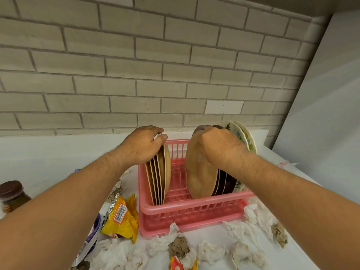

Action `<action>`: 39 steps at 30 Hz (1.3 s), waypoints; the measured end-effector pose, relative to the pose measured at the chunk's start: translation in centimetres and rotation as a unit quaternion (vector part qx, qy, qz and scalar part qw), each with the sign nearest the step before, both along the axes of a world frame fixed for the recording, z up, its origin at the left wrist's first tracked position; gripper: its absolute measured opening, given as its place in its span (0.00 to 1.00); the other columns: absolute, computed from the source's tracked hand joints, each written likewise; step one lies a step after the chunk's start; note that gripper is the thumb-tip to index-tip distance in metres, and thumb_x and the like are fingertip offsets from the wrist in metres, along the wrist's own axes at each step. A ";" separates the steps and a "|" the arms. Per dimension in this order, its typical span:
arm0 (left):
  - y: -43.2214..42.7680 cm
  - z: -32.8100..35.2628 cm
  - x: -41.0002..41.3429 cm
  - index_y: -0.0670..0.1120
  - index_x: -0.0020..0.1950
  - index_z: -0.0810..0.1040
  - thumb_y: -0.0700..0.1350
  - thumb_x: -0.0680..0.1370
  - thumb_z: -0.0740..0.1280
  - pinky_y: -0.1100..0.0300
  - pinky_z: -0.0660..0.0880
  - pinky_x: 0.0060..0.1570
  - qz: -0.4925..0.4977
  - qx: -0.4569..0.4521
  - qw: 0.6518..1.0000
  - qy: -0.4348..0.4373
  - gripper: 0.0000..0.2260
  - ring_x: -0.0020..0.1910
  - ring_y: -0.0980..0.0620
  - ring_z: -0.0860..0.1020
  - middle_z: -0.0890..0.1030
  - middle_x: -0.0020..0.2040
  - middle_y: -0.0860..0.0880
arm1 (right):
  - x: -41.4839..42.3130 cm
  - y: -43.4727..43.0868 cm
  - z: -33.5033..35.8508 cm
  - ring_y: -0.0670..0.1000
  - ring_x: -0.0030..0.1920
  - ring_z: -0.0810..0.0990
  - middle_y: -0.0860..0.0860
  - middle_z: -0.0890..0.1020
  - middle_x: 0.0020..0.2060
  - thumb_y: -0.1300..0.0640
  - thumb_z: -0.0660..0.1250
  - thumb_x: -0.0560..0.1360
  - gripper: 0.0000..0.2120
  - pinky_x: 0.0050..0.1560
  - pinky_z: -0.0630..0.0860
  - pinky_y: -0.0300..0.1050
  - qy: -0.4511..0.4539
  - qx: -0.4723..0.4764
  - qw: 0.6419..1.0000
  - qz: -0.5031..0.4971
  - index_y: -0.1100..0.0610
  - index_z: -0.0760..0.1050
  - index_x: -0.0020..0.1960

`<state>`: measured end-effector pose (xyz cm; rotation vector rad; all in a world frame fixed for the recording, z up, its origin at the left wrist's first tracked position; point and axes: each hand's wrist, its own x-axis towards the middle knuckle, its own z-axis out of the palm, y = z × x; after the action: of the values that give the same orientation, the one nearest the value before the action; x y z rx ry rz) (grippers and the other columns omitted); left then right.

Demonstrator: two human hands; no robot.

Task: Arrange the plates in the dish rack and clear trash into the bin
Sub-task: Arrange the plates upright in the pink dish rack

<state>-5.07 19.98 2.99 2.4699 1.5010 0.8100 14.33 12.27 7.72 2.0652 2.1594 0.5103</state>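
plainly these plates are stiff, hard and breakable, smooth enough to slide on one another, and a bundle of them on edge is likely heavy; the safe hold is over the top rims, with the lower edges kept down in the pink dish rack so its ribs take the weight. both hands hold that way. the left hand curls its fingers over the top of a set of thin tan plates standing upright at the rack's left end, and the plates hang straight below the palm. the right hand is closed over the top rim of a large tan plate at the rack's right end; this plate leans on dark plates, with patterned plates beyond them by the rack's right wall. whether the fingers also pinch the dark rims i cannot tell, since the knuckles hide them. crumpled tissues lie in front of the rack and a yellow wrapper just left of it, so the trash step looks not yet begun
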 end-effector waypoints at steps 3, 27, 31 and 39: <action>0.0 0.0 0.0 0.48 0.71 0.68 0.56 0.81 0.53 0.57 0.60 0.66 -0.001 0.001 1.000 0.001 0.22 0.70 0.51 0.65 0.70 0.71 0.49 | -0.7 -1.2 -0.9 0.50 0.30 0.68 0.51 0.66 0.31 0.63 0.65 0.75 0.02 0.28 0.66 0.41 -0.027 -0.016 0.997 0.071 0.60 0.75 0.48; -0.2 -0.9 -1.1 0.49 0.65 0.76 0.46 0.81 0.56 0.71 0.60 0.55 -0.025 -0.009 0.990 -0.139 0.16 0.60 0.59 0.69 0.70 0.61 0.56 | -5.5 -1.4 -7.9 0.46 0.38 0.77 0.45 0.78 0.37 0.43 0.53 0.80 0.15 0.45 0.78 0.52 0.516 0.055 0.841 0.149 0.48 0.74 0.57; 0.1 -1.1 -0.9 0.52 0.65 0.76 0.49 0.81 0.57 0.74 0.62 0.48 -0.015 -0.032 0.984 -0.174 0.15 0.53 0.65 0.68 0.65 0.51 0.60 | -5.5 -1.1 -7.7 0.48 0.39 0.78 0.46 0.78 0.38 0.46 0.50 0.80 0.15 0.43 0.77 0.49 0.461 0.060 0.873 0.147 0.49 0.70 0.60; -0.4 -0.7 -1.2 0.49 0.63 0.74 0.47 0.80 0.55 0.70 0.62 0.47 0.006 -0.002 0.987 -0.158 0.15 0.55 0.59 0.69 0.69 0.58 0.55 | -4.0 1.8 -4.7 0.57 0.40 0.74 0.53 0.69 0.37 0.60 0.55 0.78 0.09 0.35 0.66 0.46 0.240 0.071 0.967 0.035 0.60 0.66 0.58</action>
<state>-6.23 19.62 2.26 2.2007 1.3997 1.1359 10.38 14.08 3.00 2.3971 2.5255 0.1814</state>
